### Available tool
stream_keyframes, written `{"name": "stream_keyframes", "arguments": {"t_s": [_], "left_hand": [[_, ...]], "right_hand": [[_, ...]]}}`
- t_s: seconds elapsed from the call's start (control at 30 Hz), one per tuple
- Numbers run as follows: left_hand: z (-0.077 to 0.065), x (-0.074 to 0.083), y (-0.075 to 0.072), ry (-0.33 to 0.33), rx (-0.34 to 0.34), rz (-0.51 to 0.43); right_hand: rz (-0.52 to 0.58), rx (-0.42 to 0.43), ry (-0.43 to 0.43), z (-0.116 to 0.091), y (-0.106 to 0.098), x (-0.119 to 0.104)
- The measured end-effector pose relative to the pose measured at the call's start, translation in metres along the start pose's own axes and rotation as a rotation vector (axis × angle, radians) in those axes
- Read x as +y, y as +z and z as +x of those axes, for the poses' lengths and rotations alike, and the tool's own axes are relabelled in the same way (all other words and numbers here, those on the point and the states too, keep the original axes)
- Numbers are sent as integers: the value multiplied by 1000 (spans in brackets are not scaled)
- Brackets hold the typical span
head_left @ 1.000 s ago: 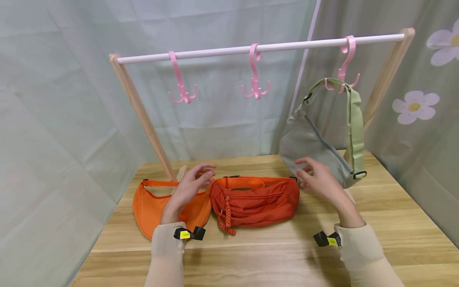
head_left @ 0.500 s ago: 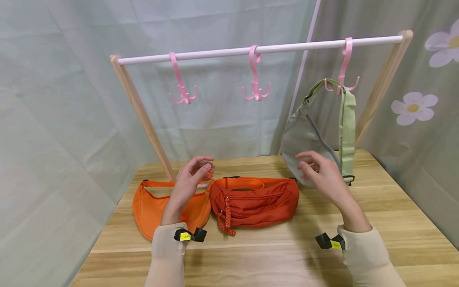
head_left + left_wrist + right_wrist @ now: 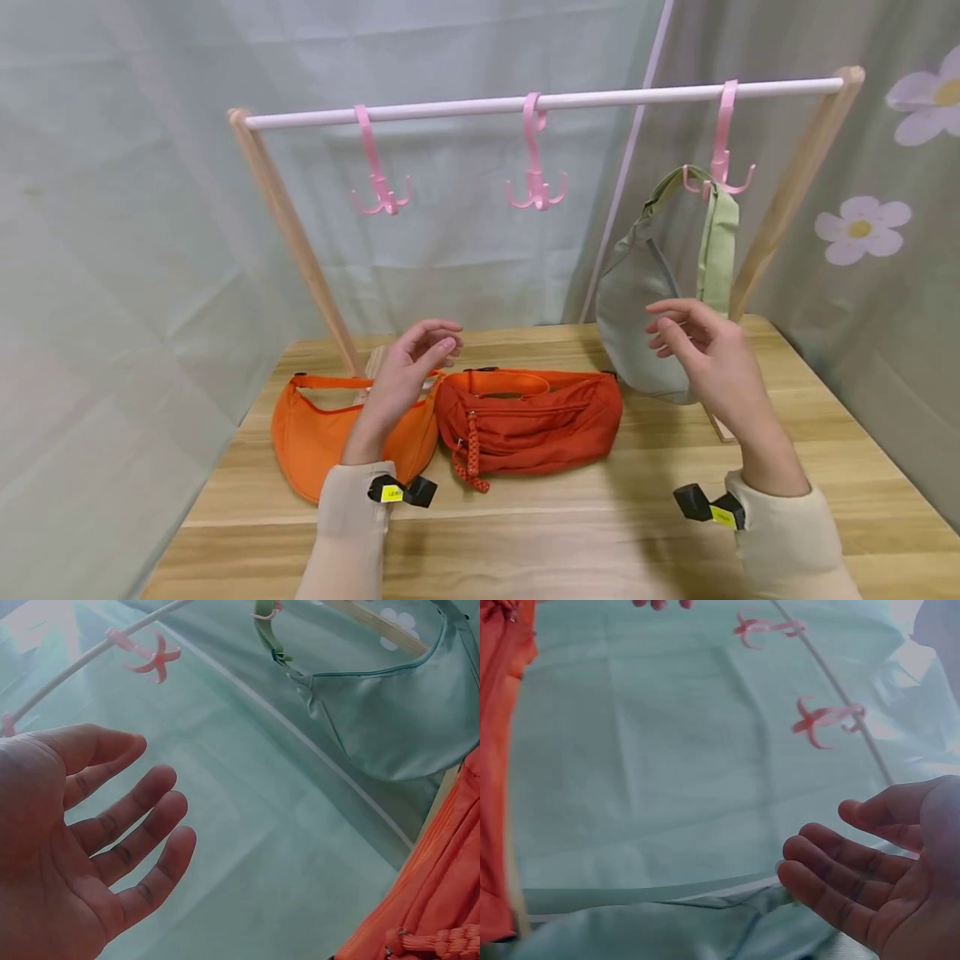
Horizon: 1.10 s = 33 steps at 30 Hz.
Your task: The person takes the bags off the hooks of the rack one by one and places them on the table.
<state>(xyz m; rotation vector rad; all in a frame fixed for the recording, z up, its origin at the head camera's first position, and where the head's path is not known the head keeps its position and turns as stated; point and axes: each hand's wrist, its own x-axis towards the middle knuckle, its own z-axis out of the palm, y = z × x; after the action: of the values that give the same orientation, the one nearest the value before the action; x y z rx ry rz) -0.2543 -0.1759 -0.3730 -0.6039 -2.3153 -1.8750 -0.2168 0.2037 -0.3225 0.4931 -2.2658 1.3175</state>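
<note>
On the rightmost pink hook (image 3: 723, 125): one grey-green bag (image 3: 637, 325) is hanging by its strap (image 3: 717, 254), turning narrower than a second ago, apparently needing no support. Right grip (image 3: 708, 350): shifting rightward, loosely spread, holding nothing. Left grip (image 3: 411, 362): hovering near the orange bag (image 3: 318, 437), likewise spread.

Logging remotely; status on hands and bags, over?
Left hand, right hand both empty. Green bag on right hook; orange bag, red bag on table. Right hand partly hides green bag, head view.
</note>
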Motion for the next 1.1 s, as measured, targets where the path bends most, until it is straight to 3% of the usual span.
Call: {"name": "stream_keyframes", "arguments": {"t_s": [0.23, 0.47, 0.67, 0.8, 0.97, 1.1], "left_hand": [[11, 12, 7, 61, -51, 3], [18, 20, 15, 132, -72, -9], [25, 29, 21, 156, -78, 25], [30, 34, 25, 173, -92, 41], [37, 40, 30, 218, -118, 41], [43, 45, 34, 249, -167, 48]], "right_hand": [[29, 134, -81, 22, -35, -26], [-35, 186, -102, 54, -71, -40], [-185, 267, -41, 80, -90, -45], [-297, 319, -46, 98, -98, -50], [-376, 315, -68, 120, -102, -56], [-423, 260, -66, 137, -101, -62]]}}
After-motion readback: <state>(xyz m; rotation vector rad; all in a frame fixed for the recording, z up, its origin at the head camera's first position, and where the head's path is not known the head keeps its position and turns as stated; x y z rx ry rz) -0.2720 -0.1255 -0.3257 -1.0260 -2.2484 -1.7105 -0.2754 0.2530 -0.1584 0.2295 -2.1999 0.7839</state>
